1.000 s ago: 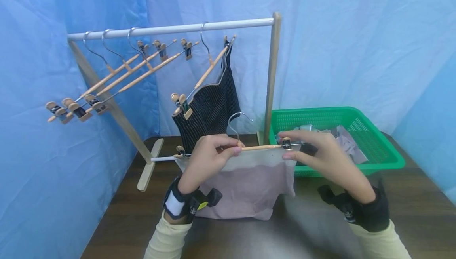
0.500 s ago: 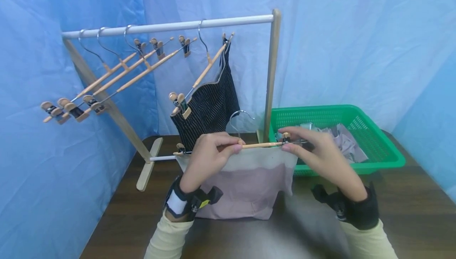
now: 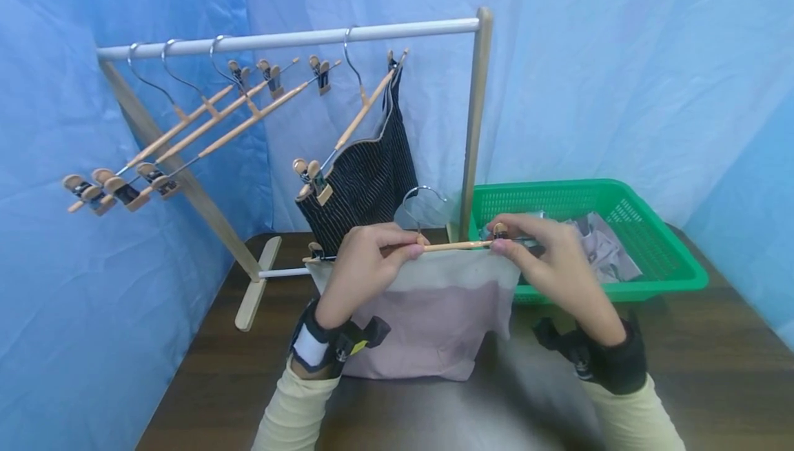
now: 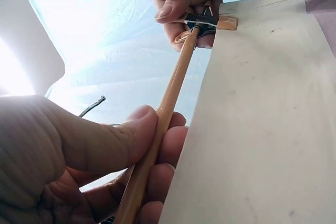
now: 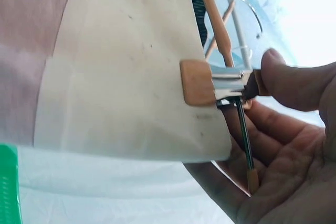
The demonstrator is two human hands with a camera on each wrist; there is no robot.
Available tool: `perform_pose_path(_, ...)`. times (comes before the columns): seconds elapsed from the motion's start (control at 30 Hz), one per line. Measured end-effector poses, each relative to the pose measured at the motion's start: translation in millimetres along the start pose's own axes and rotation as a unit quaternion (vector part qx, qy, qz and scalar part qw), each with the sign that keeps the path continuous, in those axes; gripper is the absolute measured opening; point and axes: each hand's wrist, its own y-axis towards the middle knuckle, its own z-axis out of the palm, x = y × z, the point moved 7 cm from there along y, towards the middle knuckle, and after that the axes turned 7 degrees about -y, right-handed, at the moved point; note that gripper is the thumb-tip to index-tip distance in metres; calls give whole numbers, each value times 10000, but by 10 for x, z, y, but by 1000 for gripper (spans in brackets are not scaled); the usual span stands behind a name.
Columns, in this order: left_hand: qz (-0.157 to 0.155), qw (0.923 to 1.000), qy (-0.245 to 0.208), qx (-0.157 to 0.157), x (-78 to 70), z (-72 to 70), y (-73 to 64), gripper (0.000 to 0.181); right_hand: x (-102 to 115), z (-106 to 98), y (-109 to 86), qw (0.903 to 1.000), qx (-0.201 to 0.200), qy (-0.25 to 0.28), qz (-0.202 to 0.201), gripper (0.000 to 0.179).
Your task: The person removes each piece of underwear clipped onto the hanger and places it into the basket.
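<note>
My left fingers (image 3: 392, 234) hold the wooden hanger (image 3: 459, 247) while my right fingers (image 3: 528, 223) pinch its clip (image 5: 198, 83), the pink-and-white cloth (image 3: 434, 327) hanging from it, nearer me than the black striped garment (image 3: 372, 182)

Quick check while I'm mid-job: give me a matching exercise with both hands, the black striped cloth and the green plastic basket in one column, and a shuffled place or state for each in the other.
Column one
1. Left hand
2. Right hand
3. Black striped cloth
4. Green perforated plastic basket

Column two
A. Hangs below the straight white rack rail
B. Grips the slim tan hanger bar
C. Stands on the dark brown table
D. Pinches the metal-and-tan clip

Pairs: 1-B, 2-D, 3-A, 4-C
</note>
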Motion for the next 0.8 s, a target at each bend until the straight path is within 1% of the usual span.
perform_pose_path(0.27,34,10000,-55,20,-23,19,-38,13,11,-15,-23,9991,-378,77,161,24)
perform_pose_path(0.5,40,10000,76,-37,-35,21,-45,12,33,-31,-42,9972,-644,130,369,21)
perform_pose_path(0.8,31,10000,66,-56,-19,27,-49,11,47,-28,-60,9954,-862,126,392,19)
